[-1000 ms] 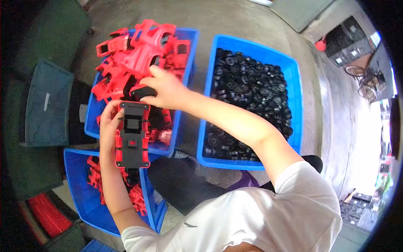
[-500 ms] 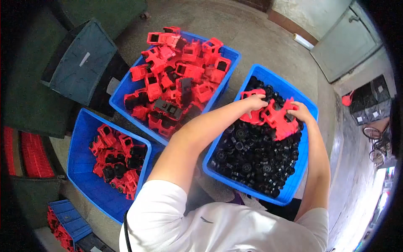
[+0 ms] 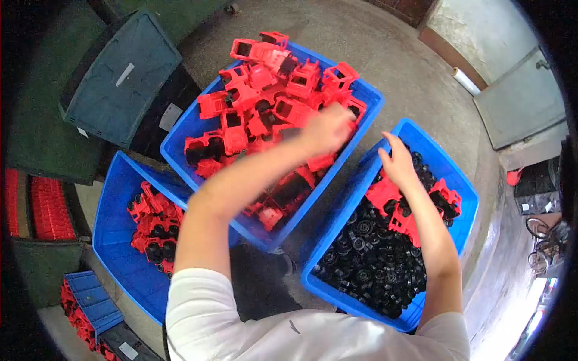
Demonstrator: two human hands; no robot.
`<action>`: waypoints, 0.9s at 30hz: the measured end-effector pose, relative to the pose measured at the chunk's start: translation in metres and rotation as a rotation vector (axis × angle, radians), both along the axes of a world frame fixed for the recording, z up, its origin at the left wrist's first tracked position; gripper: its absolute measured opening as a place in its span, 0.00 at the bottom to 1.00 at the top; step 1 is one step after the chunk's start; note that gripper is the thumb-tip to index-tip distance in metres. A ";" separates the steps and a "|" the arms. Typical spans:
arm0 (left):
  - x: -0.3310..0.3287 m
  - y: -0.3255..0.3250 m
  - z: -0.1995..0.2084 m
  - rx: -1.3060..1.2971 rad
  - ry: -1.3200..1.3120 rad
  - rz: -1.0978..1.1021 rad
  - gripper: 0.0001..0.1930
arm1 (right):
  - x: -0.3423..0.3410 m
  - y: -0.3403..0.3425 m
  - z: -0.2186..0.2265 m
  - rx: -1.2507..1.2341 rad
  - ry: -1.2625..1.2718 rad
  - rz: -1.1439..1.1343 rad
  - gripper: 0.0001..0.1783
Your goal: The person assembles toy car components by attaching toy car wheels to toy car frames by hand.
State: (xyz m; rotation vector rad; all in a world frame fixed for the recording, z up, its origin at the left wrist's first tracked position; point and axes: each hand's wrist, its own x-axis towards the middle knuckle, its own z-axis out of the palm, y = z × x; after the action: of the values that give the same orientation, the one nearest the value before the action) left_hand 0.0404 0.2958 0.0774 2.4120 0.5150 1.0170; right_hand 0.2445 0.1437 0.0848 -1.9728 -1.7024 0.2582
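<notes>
The left hand (image 3: pixel 329 128) stretches over red plastic vehicle bodies (image 3: pixel 244 95) in a blue rectangular bin (image 3: pixel 177 142) (blurred; I can't tell its grip); the right hand (image 3: pixel 397 163), parted fingers bare, hovers above round black wheels (image 3: pixel 364 277).

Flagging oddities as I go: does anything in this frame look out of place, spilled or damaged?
Mildly: some red vehicle bodies lie on the black wheel-like parts in the right-hand blue bin, though many such bodies fill the middle bin. That mixing looks odd, but may be deliberate. I see no clear spill or damage.
</notes>
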 end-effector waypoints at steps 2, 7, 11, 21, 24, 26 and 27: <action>-0.030 0.084 0.008 0.263 0.068 0.169 0.17 | -0.013 -0.019 -0.025 -0.010 0.010 0.009 0.30; -0.056 0.243 0.006 0.030 0.137 0.686 0.41 | -0.040 -0.054 -0.049 -0.032 -0.063 0.003 0.34; -0.026 0.247 -0.036 0.013 0.483 0.750 0.38 | -0.036 -0.058 -0.052 -0.024 -0.120 -0.049 0.31; -0.152 0.081 -0.032 -0.116 0.144 0.375 0.27 | 0.018 0.110 -0.030 0.283 -0.022 0.026 0.38; -0.206 0.038 -0.031 -0.696 -0.063 0.373 0.24 | 0.020 0.174 -0.046 0.053 0.080 -0.102 0.46; -0.245 0.045 -0.040 -1.112 -0.437 0.287 0.19 | 0.023 0.207 -0.063 -0.237 0.177 -0.222 0.52; -0.260 0.053 -0.033 -1.223 -0.624 0.263 0.22 | 0.007 0.208 -0.065 -0.237 0.052 -0.256 0.50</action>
State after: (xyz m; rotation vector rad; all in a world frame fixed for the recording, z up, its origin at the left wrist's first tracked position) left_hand -0.2201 0.3490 0.0441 0.9226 0.8766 1.0291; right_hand 0.2514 0.3518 0.0194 -2.3082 -1.4209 0.4304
